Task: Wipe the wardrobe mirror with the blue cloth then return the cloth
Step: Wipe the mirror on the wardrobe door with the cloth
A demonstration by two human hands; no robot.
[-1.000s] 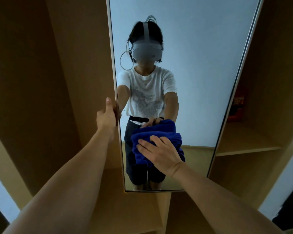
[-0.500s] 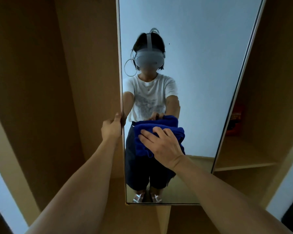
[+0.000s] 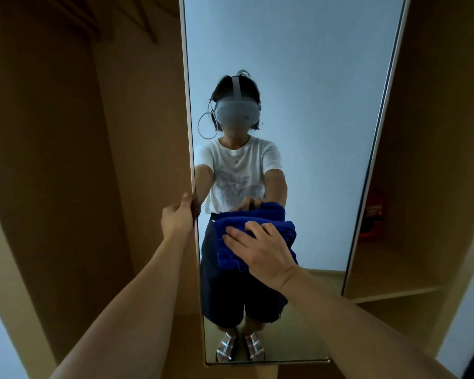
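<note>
Your right hand [image 3: 260, 253] presses the blue cloth [image 3: 257, 231] flat-fingered against the lower mirror [image 3: 312, 105]; your left hand [image 3: 177, 217] grips the mirror's left edge, thumb up

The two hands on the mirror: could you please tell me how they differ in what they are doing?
The left hand grips the mirror by its left edge; the right hand lies flat, fingers spread, pressing the cloth against the glass. The left holds no cloth. Both touch the mirror's lower half.
</note>
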